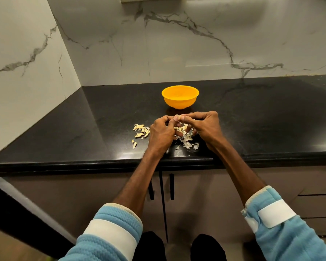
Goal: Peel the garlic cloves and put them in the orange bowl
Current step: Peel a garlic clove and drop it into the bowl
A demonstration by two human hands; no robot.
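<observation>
Currently: both hands on one garlic clove, just short of the bowl

Black speckled stone counter (pixel 252 113), glossy, sits in a corner. White marble-look wall (pixel 177 44) w/ grey veins runs along the back & the left side. Brown cabinet doors (pixel 196 194) w/ black handles below.

Counter's front edge runs L-R under the wrists, and the hands work just inside it. Open counter spreads wide to the right & behind the bowl. The left side narrows toward the corner.

Orange bowl (pixel 179 103) stands upright mid-counter, just beyond the hands, not touching them.

Left hand (pixel 161 133) & right hand (pixel 205 127) meet fingertip to fingertip. Each grip is closed, pinching the same garlic clove (pixel 180 117) btw thumb & fingers. Clove is mostly hidden by fingertips. Its long axis seems to run L-R, hand to hand; which end is the tip, can't tell.

Pale yellowish garlic pieces (pixel 141 129) lie just left of the left hand. Loose skins (pixel 187 143) are scattered under & in front of the hands, near the edge. Blue sleeves (pixel 111 232) w/ white bands cover the arms nearest the camera.
</observation>
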